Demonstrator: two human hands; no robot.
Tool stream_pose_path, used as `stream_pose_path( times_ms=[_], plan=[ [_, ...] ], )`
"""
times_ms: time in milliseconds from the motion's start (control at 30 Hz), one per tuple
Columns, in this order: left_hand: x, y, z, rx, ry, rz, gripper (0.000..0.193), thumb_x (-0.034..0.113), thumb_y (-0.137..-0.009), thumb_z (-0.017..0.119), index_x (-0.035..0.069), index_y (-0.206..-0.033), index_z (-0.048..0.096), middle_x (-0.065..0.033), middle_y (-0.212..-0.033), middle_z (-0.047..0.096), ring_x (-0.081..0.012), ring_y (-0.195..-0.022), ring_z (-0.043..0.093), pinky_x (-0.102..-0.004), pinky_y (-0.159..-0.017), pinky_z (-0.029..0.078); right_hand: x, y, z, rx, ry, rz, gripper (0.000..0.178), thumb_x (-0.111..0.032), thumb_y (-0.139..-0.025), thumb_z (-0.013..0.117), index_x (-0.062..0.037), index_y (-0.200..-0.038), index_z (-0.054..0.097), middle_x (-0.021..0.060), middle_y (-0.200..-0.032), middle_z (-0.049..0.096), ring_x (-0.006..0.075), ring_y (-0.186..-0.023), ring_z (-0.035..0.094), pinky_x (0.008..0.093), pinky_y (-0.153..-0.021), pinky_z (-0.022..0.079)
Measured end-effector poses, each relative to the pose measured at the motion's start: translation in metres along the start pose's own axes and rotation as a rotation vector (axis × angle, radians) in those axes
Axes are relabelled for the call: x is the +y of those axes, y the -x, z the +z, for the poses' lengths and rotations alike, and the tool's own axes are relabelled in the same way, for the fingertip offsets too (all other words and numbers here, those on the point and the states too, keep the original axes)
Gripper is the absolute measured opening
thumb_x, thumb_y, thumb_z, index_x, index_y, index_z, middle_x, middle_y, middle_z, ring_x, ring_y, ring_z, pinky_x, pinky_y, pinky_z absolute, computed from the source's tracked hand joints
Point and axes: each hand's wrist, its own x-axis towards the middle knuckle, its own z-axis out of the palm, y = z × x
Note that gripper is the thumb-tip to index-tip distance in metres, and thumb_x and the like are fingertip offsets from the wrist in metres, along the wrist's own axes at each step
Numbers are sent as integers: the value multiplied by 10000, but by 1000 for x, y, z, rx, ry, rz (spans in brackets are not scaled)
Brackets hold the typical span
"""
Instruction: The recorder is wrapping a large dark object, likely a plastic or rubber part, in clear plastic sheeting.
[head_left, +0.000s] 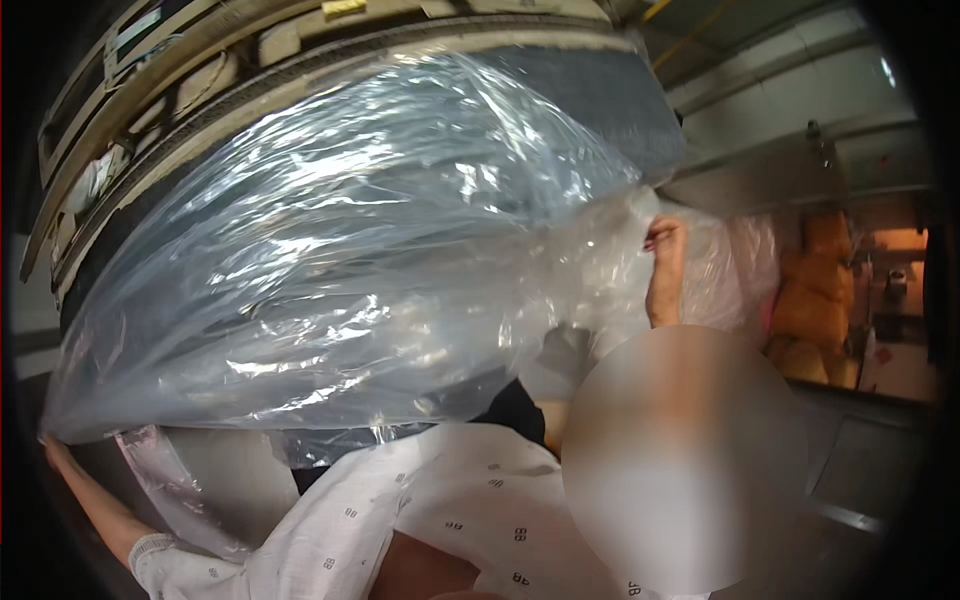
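A large clear plastic sheet (330, 250), shiny and full of folds, spreads across a dark grey surface (610, 100). At the far left my left hand (48, 441) is closed on the sheet's near corner, its fingers mostly lost at the dark rim of the picture. On the right, my right hand (667, 240) has its fingers curled in on the plastic, where the sheet gathers into looser, cloudy folds. Between the two hands the near edge runs just in front of my body. A blurred patch hides most of my right forearm.
Wooden pallet-like boards (130, 150) line the far left edge. More crumpled clear plastic (735, 265) lies right of my right hand, with orange-brown bundles (815, 300) beyond it. A pinkish clear strip (170, 480) hangs near my left arm.
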Motion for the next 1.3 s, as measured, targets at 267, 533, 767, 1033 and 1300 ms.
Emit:
stream_pose_path(
  times_ms=[267,533,767,1033,1300],
  plan=[
    [-90,-132,54,-63,17,558,411,248,-894,512,18,-1235,502,-123,-1211,552,-244,-1131,505,-328,-957,369,43,89,52,-210,320,37,747,-284,-631,771,-5,-1201,375,136,-1129,409,250,-1009,443,336,-876,394],
    [277,205,95,-496,423,955,278,179,-913,515,36,-1146,565,-61,-1153,556,-166,-1102,492,-256,-951,340,66,51,44,-500,-302,508,489,-312,-784,676,-18,-1139,512,29,-1067,506,126,-1000,469,258,-903,350],
    [311,260,113,-329,533,938,254,198,-897,547,45,-1098,577,-74,-1182,523,-181,-1101,488,-273,-938,359,72,32,33,-541,-429,504,241,-260,-851,616,-79,-1002,569,-16,-911,573,73,-933,502,241,-894,359],
    [295,275,105,-363,499,1050,140,86,-856,556,14,-975,536,-100,-1199,504,-189,-1080,474,-266,-902,351,10,-17,13,-228,-539,417,124,-212,-876,559,-90,-863,546,5,-762,582,99,-682,552,249,-638,448],
    [298,285,103,-462,951,702,51,84,-891,545,36,-897,531,29,-817,481,-38,-725,416,-169,-661,349,-19,-177,19,167,913,-545,93,-180,-843,517,-89,-858,506,127,-806,593,347,-680,579,414,-571,445]
  ],
)
